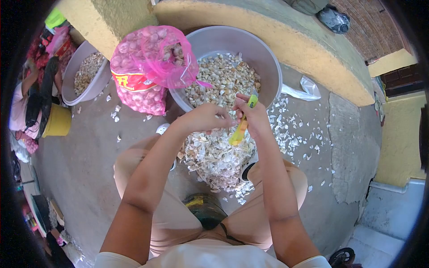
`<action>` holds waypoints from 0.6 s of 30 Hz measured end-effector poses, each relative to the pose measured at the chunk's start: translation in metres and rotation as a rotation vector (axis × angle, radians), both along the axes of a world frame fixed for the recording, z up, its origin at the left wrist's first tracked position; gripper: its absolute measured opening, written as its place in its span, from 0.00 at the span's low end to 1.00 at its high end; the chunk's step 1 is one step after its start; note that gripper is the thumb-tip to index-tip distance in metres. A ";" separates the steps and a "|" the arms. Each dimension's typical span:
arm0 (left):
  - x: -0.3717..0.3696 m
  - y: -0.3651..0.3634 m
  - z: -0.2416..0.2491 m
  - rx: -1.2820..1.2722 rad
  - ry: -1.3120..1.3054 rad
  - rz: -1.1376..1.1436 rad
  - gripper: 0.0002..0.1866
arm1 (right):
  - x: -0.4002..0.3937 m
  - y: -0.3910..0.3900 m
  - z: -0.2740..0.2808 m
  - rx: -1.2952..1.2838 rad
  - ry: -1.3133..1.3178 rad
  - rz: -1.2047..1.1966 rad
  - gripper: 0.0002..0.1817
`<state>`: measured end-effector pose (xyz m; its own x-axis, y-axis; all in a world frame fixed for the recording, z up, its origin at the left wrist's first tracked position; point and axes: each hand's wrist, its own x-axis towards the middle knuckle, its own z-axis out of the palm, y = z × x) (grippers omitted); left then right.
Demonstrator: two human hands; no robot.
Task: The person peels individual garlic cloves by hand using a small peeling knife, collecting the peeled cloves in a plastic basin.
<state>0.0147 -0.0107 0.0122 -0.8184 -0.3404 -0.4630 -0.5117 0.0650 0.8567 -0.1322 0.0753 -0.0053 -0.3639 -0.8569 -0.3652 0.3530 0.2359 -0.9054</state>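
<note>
My right hand (254,115) is closed around a yellow-green utility knife (239,133), its handle slanting down toward the peel pile. Close beside it, my left hand (206,118) has its fingertips pinched together, almost touching the right fingers; whatever is between them is too small to make out. Both hands are above the near rim of a large grey tub (271,67) of garlic cloves (223,79). Beneath them a heap of papery garlic skins (219,158) lies on the floor between my feet.
A pink mesh sack of garlic bulbs (140,67) leans against the tub's left side. Behind runs a low yellow wall (286,33). Another person (29,96) sits at far left, near a second tub (99,85) and a yellow bucket (58,120). Loose skins (295,129) litter the floor at right.
</note>
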 end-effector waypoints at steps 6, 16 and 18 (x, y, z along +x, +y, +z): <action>-0.004 0.002 0.001 -0.223 0.065 0.308 0.14 | 0.001 0.002 0.006 -0.039 -0.275 -0.032 0.21; -0.008 0.006 -0.006 -0.573 0.255 0.298 0.13 | -0.002 0.006 0.006 0.062 -0.030 0.152 0.15; -0.010 0.004 -0.010 -0.399 0.253 0.382 0.13 | -0.004 0.007 0.013 0.240 0.153 0.230 0.13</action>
